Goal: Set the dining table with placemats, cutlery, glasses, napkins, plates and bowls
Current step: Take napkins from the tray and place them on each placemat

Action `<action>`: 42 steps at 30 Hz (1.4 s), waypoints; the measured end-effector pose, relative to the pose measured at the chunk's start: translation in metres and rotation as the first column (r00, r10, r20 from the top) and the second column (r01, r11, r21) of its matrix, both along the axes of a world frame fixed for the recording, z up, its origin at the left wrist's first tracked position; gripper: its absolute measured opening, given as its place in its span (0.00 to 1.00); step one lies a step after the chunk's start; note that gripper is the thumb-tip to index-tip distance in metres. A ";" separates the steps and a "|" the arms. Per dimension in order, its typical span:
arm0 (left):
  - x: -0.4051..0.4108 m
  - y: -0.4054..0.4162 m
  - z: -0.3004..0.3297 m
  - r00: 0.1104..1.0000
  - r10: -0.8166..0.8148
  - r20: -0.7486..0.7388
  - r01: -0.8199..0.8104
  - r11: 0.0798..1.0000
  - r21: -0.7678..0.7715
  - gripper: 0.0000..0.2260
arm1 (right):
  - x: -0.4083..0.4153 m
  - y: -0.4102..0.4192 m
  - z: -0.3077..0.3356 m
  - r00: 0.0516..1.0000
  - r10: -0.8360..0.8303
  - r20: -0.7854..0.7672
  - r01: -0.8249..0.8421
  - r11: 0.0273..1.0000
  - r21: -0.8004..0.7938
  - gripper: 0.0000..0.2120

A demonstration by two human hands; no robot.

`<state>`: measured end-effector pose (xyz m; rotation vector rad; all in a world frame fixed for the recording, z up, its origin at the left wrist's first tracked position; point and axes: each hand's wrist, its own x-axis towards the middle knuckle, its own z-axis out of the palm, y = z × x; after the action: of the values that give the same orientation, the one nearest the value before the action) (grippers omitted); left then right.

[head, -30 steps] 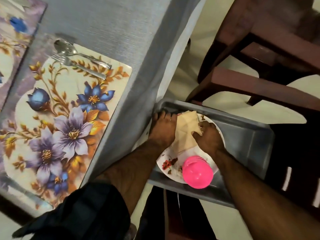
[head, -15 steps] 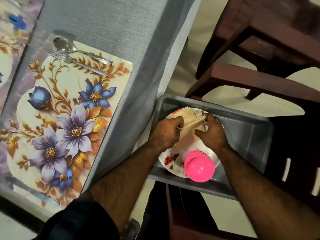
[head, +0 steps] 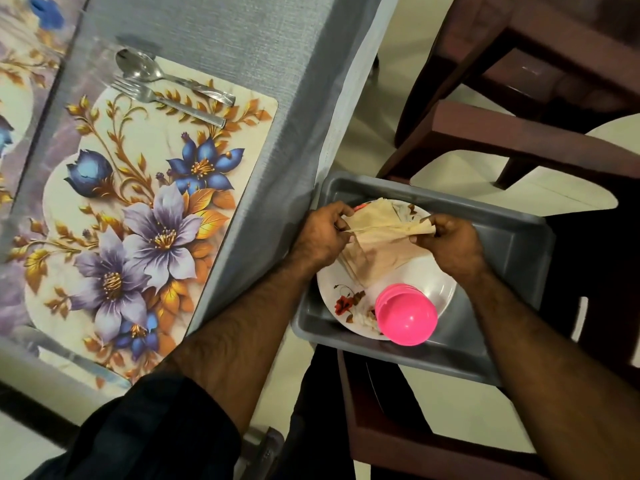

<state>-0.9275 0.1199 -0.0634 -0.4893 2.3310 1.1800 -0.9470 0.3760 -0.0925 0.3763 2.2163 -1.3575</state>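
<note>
Here the left hand (head: 323, 235) and the right hand (head: 450, 245) each pinch an end of one beige napkin (head: 388, 227), stretching it between them just above the stack of napkins (head: 374, 261) it seems to belong to. Both hands are curled, fingertips closed on the napkin's edges, and the forearms reach in from below, the left one crossing the table's edge. The stack lies on a white flowered plate (head: 346, 303) inside a grey tray (head: 512, 258); upside-down pink bowls (head: 407, 315) sit on the near rim of that plate, close beside the stack. The step in hand looks like the napkin one: peeling a single napkin off the pile. Next it probably needs lifting free without dragging the ones beneath, then carrying left of the tray to the floral placemat (head: 145, 216) on the grey-clothed table (head: 242, 39). There a spoon (head: 166, 76) and fork (head: 166, 100) already lie along the placemat's far edge. Right of the tray stand dark wooden chairs (head: 519, 133).
</note>
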 end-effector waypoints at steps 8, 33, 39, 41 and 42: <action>-0.009 0.003 0.000 0.999 -0.031 -0.026 0.027 0.989 -0.143 0.15 | 0.013 0.018 0.021 0.993 -0.116 -0.032 0.118 0.989 0.088 0.14; 0.142 -0.070 0.277 0.871 0.447 0.204 -0.441 0.530 0.724 0.14 | 0.065 -0.131 0.331 0.968 -0.081 0.240 0.240 0.592 -0.769 0.14; 0.184 -0.165 0.322 0.912 0.410 0.020 -0.335 0.717 0.611 0.12 | 0.100 -0.201 0.358 0.982 0.020 0.188 0.121 0.698 -0.706 0.15; 0.203 -0.204 0.322 0.932 0.362 -0.006 -0.303 0.789 0.534 0.15 | 0.119 -0.233 0.358 0.978 0.062 0.201 0.088 0.749 -0.656 0.15; 0.213 -0.223 0.322 0.937 0.349 -0.023 -0.287 0.806 0.518 0.17 | 0.130 -0.251 0.358 0.977 0.077 0.197 0.066 0.774 -0.629 0.12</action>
<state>-0.7144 -0.1035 0.2584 -0.6428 1.9468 1.9605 -0.8174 0.1253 0.2658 0.2428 1.4581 -1.8610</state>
